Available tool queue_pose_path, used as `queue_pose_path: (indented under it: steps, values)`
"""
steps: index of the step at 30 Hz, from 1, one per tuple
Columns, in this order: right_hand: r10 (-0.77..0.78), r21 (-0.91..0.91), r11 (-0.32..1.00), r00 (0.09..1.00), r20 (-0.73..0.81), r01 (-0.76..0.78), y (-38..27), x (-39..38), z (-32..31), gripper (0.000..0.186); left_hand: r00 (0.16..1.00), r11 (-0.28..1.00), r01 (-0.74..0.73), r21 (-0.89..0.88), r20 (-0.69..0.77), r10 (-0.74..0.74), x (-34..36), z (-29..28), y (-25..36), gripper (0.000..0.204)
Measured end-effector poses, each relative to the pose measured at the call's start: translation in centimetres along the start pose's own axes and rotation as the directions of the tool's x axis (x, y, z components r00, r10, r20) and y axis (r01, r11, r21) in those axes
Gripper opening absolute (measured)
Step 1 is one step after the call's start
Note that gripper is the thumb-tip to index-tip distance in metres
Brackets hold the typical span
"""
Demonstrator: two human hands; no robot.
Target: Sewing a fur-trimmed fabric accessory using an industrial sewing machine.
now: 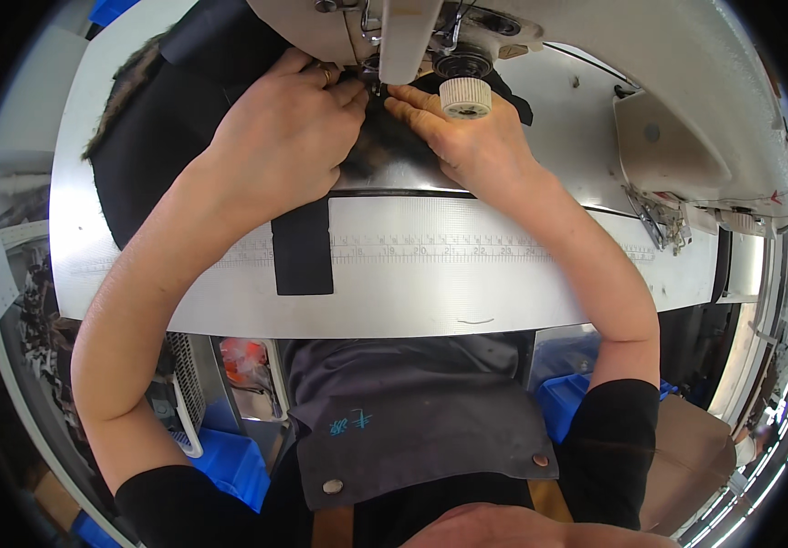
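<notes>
A sewing machine head [410,41] overhangs the work, with a white ribbed knob [464,96]. Black fabric [143,155], with brown fur along its left edge, lies beneath the needle area. My left hand [284,137] has curled fingers gripping this fabric just left of the presser foot [373,78], a ring on one finger. Just right of the foot, my right hand [476,137] rests extended fingertips on the fabric, partly hidden by the knob. A black strip [301,251] hangs from under my left hand across the ruler-marked plate.
The metal table [504,292] has a curved front edge above my apron. Blue bins [225,461] and a white basket [184,393] sit below at left, another blue bin [563,402] at right. The machine body [704,146] stands at the right, a brown box [686,457] lower down.
</notes>
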State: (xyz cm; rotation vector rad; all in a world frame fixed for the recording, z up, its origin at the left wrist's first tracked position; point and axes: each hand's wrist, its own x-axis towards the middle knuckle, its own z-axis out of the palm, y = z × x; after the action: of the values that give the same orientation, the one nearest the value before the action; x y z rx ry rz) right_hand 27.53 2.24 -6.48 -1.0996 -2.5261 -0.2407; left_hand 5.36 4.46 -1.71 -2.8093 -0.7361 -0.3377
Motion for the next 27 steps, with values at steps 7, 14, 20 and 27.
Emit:
queue_pose_path:
  steps: [7,14,20,27]
  values:
    - [0.010,0.027,1.000,1.000,0.015,-0.010,0.0,0.0,-0.2,0.053,1.000,1.000,0.013,-0.010,0.024,-0.012,0.1,-0.3,-0.1,0.032]
    - [-0.017,0.039,0.999,0.999,-0.049,0.019,0.1,0.2,0.2,0.046,0.998,1.000,0.000,-0.004,0.068,0.000,0.1,-0.6,0.3,0.037]
    - [-0.086,0.015,0.996,0.994,-0.063,0.087,1.2,0.1,0.6,0.041,0.988,0.993,0.044,0.108,0.142,-0.060,0.2,-0.9,1.6,0.037]
    - [-0.130,-0.035,0.991,0.968,-0.216,0.126,0.9,0.4,1.1,0.024,0.994,0.997,0.030,0.067,0.108,-0.037,0.1,-0.8,1.1,0.037]
